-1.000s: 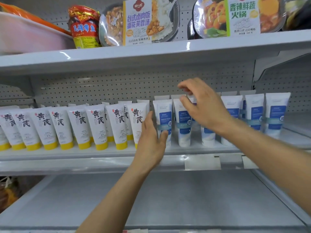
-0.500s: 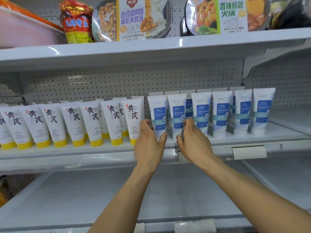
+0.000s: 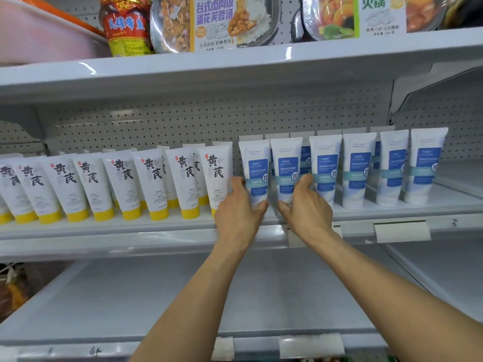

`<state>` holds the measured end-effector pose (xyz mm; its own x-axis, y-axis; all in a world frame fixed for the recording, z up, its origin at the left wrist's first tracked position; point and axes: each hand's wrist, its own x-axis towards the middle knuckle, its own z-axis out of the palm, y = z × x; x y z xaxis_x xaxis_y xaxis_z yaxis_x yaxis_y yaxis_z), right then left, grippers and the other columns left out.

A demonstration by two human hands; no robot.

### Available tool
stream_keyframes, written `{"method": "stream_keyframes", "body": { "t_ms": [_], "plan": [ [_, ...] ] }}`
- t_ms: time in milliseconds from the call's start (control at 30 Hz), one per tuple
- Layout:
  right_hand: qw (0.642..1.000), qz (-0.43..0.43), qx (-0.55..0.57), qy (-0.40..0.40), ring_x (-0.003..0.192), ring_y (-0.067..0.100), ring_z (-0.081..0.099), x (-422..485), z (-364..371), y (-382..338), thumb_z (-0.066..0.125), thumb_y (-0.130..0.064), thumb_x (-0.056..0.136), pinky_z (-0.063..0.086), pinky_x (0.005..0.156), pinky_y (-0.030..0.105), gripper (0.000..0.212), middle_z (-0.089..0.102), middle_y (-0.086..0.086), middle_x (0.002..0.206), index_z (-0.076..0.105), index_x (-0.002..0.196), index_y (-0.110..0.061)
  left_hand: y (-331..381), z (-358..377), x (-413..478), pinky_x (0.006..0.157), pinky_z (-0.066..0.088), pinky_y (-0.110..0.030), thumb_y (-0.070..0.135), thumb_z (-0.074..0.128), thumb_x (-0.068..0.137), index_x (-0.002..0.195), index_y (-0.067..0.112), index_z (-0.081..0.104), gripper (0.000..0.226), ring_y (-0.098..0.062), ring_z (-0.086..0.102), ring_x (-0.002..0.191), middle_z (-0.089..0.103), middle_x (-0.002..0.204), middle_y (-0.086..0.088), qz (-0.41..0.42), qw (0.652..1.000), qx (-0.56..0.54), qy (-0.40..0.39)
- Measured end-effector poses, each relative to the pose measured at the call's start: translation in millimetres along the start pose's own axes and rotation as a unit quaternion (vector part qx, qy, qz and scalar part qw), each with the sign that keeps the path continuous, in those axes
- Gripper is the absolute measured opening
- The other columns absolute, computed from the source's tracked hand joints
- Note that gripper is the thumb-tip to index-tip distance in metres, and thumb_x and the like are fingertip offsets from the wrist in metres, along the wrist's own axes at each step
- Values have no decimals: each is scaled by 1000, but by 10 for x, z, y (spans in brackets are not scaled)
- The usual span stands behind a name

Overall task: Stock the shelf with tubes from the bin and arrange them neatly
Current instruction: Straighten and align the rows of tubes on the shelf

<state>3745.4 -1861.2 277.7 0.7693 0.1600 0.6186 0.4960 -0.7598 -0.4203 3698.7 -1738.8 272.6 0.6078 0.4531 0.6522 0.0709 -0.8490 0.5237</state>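
On the middle shelf stand two rows of tubes: white tubes with yellow caps on the left, white tubes with blue labels on the right, more behind them. My left hand grips the base of the leftmost blue-label tube. My right hand wraps the base of the second blue-label tube beside it. Both tubes stand upright at the shelf's front. The bin is not in view.
The upper shelf carries a red and yellow can and boxed ready meals. Below the tubes lies a bare grey lower shelf. Price-tag holders hang on the shelf's front edge.
My right hand came down from the tops of the blue-label tubes to the second tube's base. My left hand stayed at the first tube. The view shifted closer.
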Motion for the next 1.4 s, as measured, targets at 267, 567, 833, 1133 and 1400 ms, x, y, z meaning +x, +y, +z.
{"method": "stream_keyframes", "body": {
  "t_ms": [267, 567, 833, 1133, 1400],
  "plan": [
    [1000, -7, 18, 16, 95, 34, 62, -30, -39, 50, 66, -35, 86, 44, 69, 37, 53, 63, 13, 109, 31, 115, -8, -30, 5, 4, 67, 39, -28, 44, 69, 82, 122, 20, 38, 56, -23, 66, 93, 69, 106, -1, 12, 1000, -6, -7],
    [999, -8, 33, 6, 97, 34, 62, -49, -57, 48, 65, -34, 87, 43, 69, 36, 51, 61, 13, 112, 31, 114, -7, -18, -10, 3, 68, 42, -30, 43, 69, 82, 122, 20, 38, 56, -25, 66, 93, 69, 104, -2, 10, 1000, -10, -17],
    [996, -30, 70, -37, 97, 32, 61, -122, -221, 85, 59, -30, 91, 50, 75, 40, 44, 62, 13, 109, 30, 114, -7, 16, -86, -70, 75, 42, -32, 42, 68, 84, 131, 16, 38, 61, -28, 64, 102, 68, 115, -6, 14, 999, -2, -29],
    [987, -142, 76, -23, 105, 23, 51, -362, -497, 134, 59, -25, 89, 44, 80, 36, 29, 55, 4, 116, 43, 112, -15, 29, -511, -458, 84, 50, -33, 42, 62, 87, 123, 28, 51, 41, -12, 58, 109, 63, 120, 10, 54, 998, 26, -18],
    [964, -238, 121, -1, 95, 13, 55, -337, -594, -320, 61, -23, 90, 43, 83, 32, 14, 58, -9, 100, 51, 100, -21, -218, -1198, -393, 87, 46, -28, 38, 62, 88, 113, 31, 62, 26, -6, 57, 104, 65, 109, 17, 113, 992, 53, -35]
  ]
}}
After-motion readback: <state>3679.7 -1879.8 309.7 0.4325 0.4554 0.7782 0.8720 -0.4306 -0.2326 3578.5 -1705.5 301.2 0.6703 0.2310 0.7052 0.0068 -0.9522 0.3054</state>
